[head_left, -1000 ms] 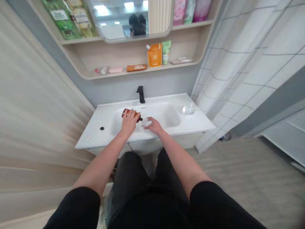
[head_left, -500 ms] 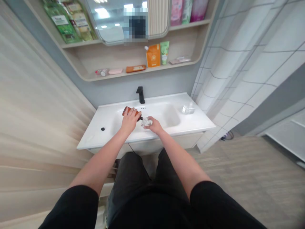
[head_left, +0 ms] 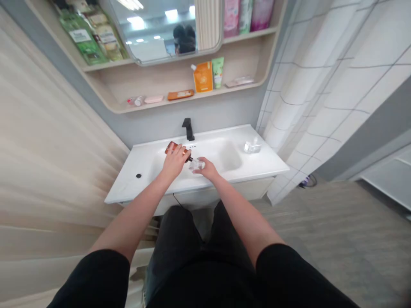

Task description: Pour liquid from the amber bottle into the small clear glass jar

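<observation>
My left hand [head_left: 174, 160] is closed around a reddish-brown bottle [head_left: 170, 146], tilted with its dark neck pointing down to the right. In my right hand [head_left: 207, 168] is a small clear container [head_left: 197, 165], gripped by its right side. The bottle's mouth meets or nearly meets the clear container; whether they touch, or whether liquid is flowing, I cannot tell. Both are over the front part of the white sink basin [head_left: 229, 156], below the black faucet [head_left: 188, 129].
A clear bottle-like container [head_left: 252, 146] stands on the counter's right side, a small black round piece [head_left: 138, 176] on its left. Above, the shelf [head_left: 144, 107] holds an orange pouch [head_left: 203, 78], a green tube [head_left: 217, 72] and several other toiletries. A curtain [head_left: 48, 141] hangs at left.
The view has shifted slightly, with the shelf and mirror appearing a little lower and further left. Both hands keep their hold, and the bottle stays tilted toward the clear container.
</observation>
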Action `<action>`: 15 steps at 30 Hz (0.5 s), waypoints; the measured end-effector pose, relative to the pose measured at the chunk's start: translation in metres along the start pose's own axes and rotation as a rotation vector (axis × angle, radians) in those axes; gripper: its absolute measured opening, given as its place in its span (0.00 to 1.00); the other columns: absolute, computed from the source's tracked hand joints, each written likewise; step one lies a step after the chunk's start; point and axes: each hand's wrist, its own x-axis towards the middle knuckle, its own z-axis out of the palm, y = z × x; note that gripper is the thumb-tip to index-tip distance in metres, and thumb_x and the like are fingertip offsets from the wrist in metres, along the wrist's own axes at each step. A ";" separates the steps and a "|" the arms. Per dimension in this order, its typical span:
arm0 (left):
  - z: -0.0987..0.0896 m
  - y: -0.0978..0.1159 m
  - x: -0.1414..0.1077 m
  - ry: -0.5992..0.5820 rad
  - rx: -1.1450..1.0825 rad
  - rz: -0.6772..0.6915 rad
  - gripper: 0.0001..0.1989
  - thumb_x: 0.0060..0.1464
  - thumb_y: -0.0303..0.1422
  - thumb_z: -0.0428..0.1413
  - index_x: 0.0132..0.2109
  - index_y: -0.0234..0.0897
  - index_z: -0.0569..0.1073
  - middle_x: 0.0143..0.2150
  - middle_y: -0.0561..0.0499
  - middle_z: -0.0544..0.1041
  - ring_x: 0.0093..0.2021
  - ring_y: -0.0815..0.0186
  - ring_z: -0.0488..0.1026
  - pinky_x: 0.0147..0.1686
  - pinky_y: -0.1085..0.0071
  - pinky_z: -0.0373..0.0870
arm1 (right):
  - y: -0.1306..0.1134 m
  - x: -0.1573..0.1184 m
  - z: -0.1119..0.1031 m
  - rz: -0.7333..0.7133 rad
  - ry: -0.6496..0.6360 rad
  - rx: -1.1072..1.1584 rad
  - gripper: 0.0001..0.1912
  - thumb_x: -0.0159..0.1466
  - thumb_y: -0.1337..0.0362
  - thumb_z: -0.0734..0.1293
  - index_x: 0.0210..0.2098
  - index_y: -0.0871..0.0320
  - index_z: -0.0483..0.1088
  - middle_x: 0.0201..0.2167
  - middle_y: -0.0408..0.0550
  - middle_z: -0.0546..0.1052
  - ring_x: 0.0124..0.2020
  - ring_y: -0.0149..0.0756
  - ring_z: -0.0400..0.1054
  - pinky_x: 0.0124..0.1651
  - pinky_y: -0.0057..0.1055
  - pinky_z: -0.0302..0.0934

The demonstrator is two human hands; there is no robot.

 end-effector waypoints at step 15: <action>-0.009 -0.001 0.012 -0.024 0.038 0.096 0.28 0.69 0.24 0.49 0.70 0.43 0.75 0.72 0.36 0.75 0.79 0.46 0.64 0.80 0.33 0.49 | 0.001 0.001 0.001 0.023 0.000 0.063 0.41 0.45 0.58 0.86 0.57 0.52 0.75 0.48 0.43 0.82 0.43 0.41 0.77 0.57 0.42 0.73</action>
